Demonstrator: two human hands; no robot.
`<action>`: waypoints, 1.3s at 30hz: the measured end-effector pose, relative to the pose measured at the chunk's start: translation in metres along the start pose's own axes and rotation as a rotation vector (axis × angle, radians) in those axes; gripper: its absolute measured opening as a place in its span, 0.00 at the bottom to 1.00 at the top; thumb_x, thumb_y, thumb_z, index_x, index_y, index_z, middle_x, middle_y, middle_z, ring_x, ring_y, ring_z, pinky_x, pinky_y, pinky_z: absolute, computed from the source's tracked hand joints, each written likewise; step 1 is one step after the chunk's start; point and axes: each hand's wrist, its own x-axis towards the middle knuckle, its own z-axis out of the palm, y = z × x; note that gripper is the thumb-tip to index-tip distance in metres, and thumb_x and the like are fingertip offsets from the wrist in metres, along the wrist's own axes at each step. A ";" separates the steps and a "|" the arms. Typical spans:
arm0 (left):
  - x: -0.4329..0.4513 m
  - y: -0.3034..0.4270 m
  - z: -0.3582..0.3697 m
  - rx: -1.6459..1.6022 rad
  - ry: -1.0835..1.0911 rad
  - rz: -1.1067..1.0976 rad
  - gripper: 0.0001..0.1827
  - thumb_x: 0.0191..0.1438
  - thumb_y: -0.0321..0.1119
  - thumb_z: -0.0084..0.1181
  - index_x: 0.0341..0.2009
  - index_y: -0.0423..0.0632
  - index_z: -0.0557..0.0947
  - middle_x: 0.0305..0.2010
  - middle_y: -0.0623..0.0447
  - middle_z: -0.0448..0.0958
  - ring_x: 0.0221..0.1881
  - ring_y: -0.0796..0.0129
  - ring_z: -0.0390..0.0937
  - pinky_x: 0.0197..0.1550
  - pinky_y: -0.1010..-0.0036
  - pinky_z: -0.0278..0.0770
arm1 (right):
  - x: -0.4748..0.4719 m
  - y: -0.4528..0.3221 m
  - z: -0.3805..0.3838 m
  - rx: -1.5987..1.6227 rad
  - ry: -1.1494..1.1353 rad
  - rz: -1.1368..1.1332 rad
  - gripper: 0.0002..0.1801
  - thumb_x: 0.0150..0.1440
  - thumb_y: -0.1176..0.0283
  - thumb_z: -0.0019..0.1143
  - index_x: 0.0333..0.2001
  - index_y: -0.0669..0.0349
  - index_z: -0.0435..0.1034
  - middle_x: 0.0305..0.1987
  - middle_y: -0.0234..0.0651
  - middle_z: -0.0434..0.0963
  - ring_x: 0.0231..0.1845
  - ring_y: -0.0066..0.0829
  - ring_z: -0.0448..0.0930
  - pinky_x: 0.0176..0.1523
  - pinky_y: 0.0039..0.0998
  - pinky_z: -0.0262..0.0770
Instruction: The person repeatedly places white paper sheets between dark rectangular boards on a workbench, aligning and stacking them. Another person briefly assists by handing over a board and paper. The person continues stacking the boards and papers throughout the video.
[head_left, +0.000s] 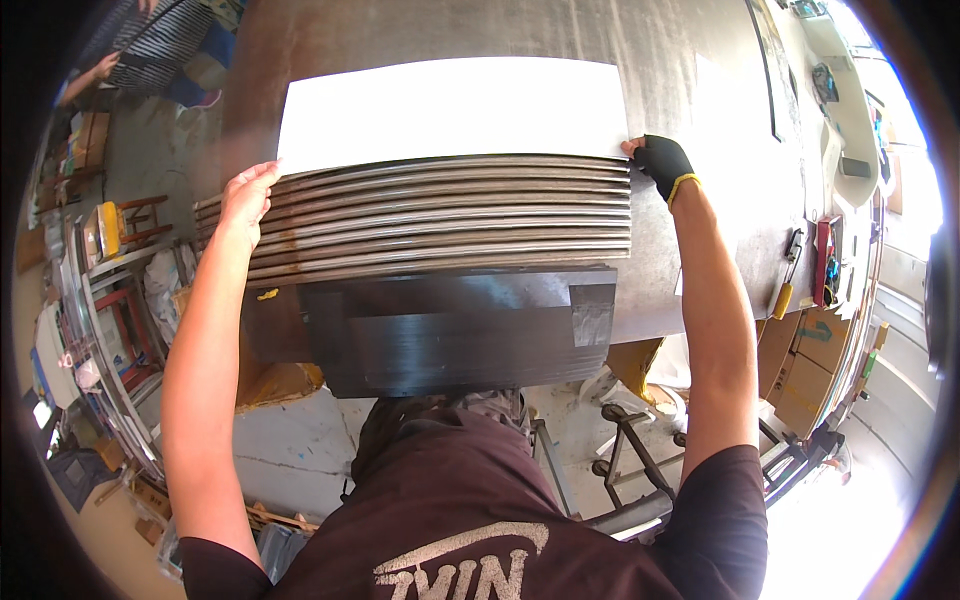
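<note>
A flat white sheet (454, 112) lies across the far part of a ribbed stack of metal strips or rods (450, 214). My left hand (249, 196), bare, pinches the sheet's near left corner between thumb and fingers. At the near right corner, my right hand (660, 161), in a black fingerless glove with a yellow cuff, grips the sheet's edge. The stack's ridges run left to right below the sheet, and what lies under the sheet is hidden. Closer to my body, a black sheet-like covering (465, 330) with taped patches drapes over the table's near edge.
The metal-topped table (480, 30) extends away beyond the sheet. A yellow-handled tool (784, 289) and a red tray (828, 259) sit at the right. Cardboard boxes (814, 360) and a wheeled metal frame (626, 457) stand below. Another person's hand (106, 66) holds ribbed material at upper left.
</note>
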 end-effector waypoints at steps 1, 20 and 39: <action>0.003 -0.002 -0.002 0.010 -0.004 0.004 0.10 0.60 0.39 0.65 0.43 0.50 0.85 0.31 0.66 0.77 0.19 0.86 0.56 0.22 0.86 0.57 | -0.003 -0.003 0.000 0.022 0.003 0.004 0.14 0.55 0.61 0.70 0.35 0.61 0.82 0.30 0.29 0.81 0.33 0.23 0.75 0.44 0.28 0.72; 0.005 -0.004 0.016 0.080 0.003 0.124 0.15 0.56 0.38 0.68 0.44 0.43 0.87 0.41 0.55 0.85 0.43 0.72 0.78 0.51 0.74 0.72 | 0.036 0.057 -0.003 0.134 -0.056 -0.251 0.13 0.56 0.62 0.71 0.34 0.62 0.81 0.27 0.27 0.81 0.29 0.19 0.76 0.37 0.26 0.73; 0.021 -0.028 0.027 0.289 0.192 0.191 0.12 0.53 0.41 0.71 0.34 0.45 0.89 0.34 0.50 0.86 0.37 0.67 0.83 0.43 0.70 0.78 | 0.012 0.022 -0.001 0.072 -0.018 -0.068 0.11 0.59 0.64 0.65 0.34 0.61 0.79 0.24 0.19 0.72 0.26 0.14 0.67 0.33 0.21 0.63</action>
